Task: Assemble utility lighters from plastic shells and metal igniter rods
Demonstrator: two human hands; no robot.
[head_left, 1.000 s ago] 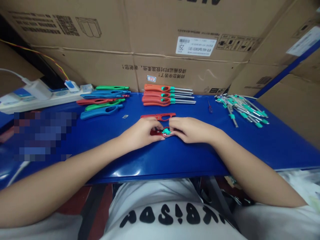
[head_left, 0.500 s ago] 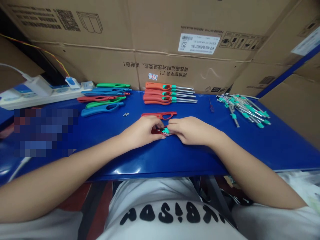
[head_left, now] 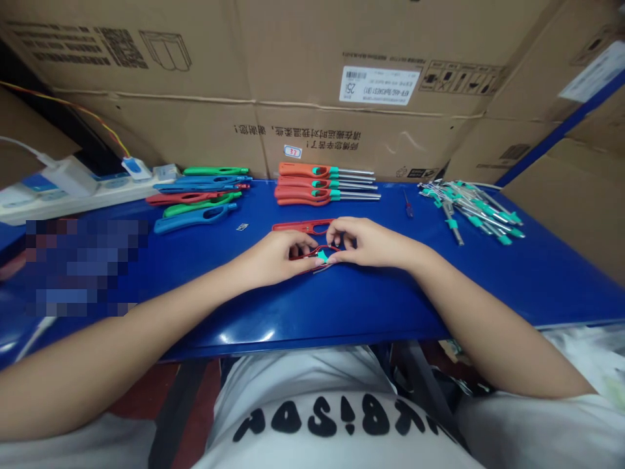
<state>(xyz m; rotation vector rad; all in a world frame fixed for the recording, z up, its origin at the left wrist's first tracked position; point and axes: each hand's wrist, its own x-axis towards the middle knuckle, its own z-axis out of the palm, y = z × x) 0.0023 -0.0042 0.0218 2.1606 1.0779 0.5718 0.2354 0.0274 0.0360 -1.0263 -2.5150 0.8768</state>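
My left hand is closed on a red lighter casing half, holding it low over the table or on it. A teal trigger shows in the casing, between my two thumbs. My right hand grips the looped end of the casing, thumb on the near side beside the teal trigger, fingers curled over the far side. A thin wire shows along the near edge. Just beyond my fingers lies a second red casing half. My hands hide much of the held casing.
Orange-red lighters with metal tubes lie at the back. Coloured casing halves and a power strip sit left. A screwdriver and several metal tubes with teal parts lie right. A cardboard wall borders the table.
My right hand has opened out from a tight pinch over the trigger, its fingers now further back on the loop. More of the casing shows. The view has shifted slightly.
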